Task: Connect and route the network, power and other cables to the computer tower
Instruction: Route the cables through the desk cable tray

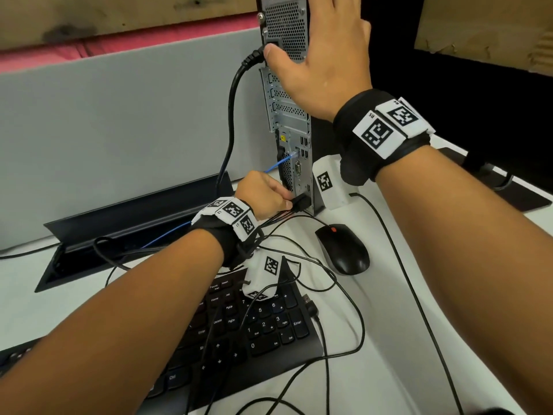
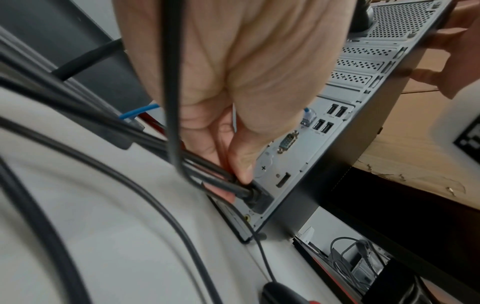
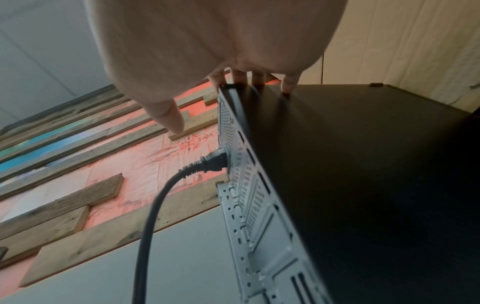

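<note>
The computer tower point(image 1: 288, 115) stands upright on the white desk with its rear panel toward me. My left hand point(image 1: 288, 202) pinches a black connector point(image 1: 300, 202) against a low port on that panel; the left wrist view shows thumb and finger on the connector point(image 2: 259, 197), with thin black cables trailing back. My right hand point(image 1: 323, 55) lies flat on the tower's upper part, thumb on the rear grille and straight fingers point(image 3: 288, 84) on the black side. A thick black power cable point(image 1: 232, 109) is plugged in at the top point(image 3: 213, 160). A blue network cable point(image 1: 279, 161) is plugged in mid-panel.
A black mouse point(image 1: 342, 250) lies right of the tower's foot and a black keyboard point(image 1: 263, 324) sits under my left forearm. A loose USB plug point(image 1: 309, 304) and looping thin cables cross the desk. An open cable trough point(image 1: 119, 235) runs along the grey partition point(image 1: 119, 130).
</note>
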